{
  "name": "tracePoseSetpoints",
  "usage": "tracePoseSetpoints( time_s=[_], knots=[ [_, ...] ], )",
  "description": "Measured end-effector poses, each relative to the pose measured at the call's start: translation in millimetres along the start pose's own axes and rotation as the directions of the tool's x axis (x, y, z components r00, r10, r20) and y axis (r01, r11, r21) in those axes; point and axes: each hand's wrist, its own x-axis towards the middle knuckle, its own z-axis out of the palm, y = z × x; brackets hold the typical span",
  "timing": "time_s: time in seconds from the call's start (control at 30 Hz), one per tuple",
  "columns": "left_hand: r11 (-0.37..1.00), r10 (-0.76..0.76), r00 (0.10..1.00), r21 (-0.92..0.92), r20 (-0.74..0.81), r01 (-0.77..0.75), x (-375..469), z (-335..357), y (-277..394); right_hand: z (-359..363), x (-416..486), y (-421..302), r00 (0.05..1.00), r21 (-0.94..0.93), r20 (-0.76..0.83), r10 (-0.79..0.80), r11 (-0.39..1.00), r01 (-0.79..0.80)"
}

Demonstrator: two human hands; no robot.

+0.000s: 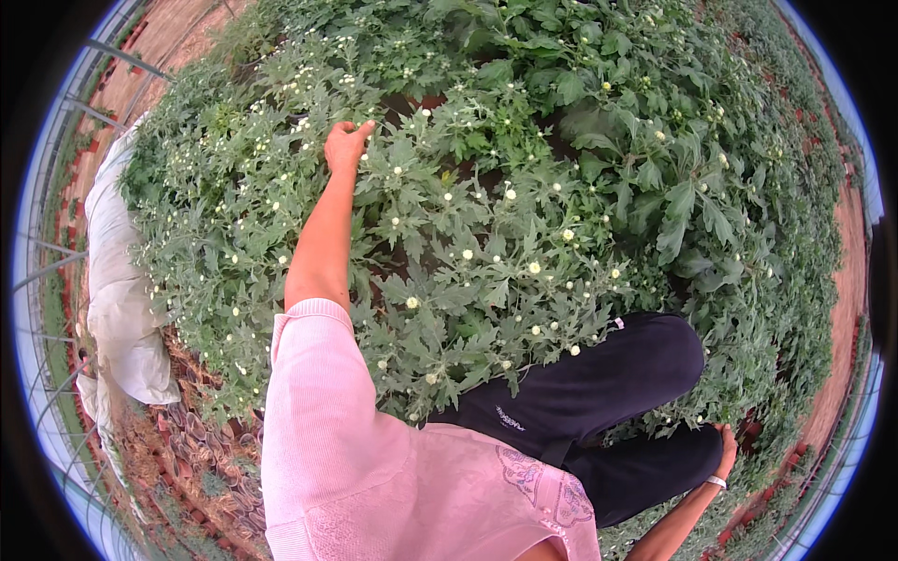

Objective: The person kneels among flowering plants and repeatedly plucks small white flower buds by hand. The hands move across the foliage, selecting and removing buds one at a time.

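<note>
My left hand [346, 144] reaches out over leafy chrysanthemum-like plants [449, 196] that bear small whitish buds. Its fingers are curled, and the thumb points out beside a pale bud; whether anything is pinched is not clear. Low on the right, my right hand [728, 445], with a light band on the wrist, is beside my dark-trousered knee at the edge of the foliage. Its fingertips are partly hidden, so its grip cannot be seen. Pale open flower heads [534, 268] stand among the leaves between my arms and knees.
White plastic sheeting [126, 280] lies bunched along the left edge of the plants. Small pots [196, 428] and dry straw cover the ground at lower left. Metal frame bars [126, 57] rise at the far left. A bare earth path [845, 280] runs along the right.
</note>
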Motion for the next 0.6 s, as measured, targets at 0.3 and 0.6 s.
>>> tracePoseSetpoints(
  time_s=[0.3, 0.6],
  knots=[
    [0.981, 0.028, 0.993, 0.191, -0.113, -0.006, 12.8, 6.8, -4.4, 3.2, 0.0, 1.4, 1.000, 0.105, 0.006, 0.023, 0.994, -0.023],
    [0.975, 0.170, 0.979, 0.163, -0.111, -0.151, 19.4, 8.4, -18.7, -3.7, 8.7, 8.1, 1.000, 0.036, 0.015, 0.010, 0.999, -0.011]
  ],
)
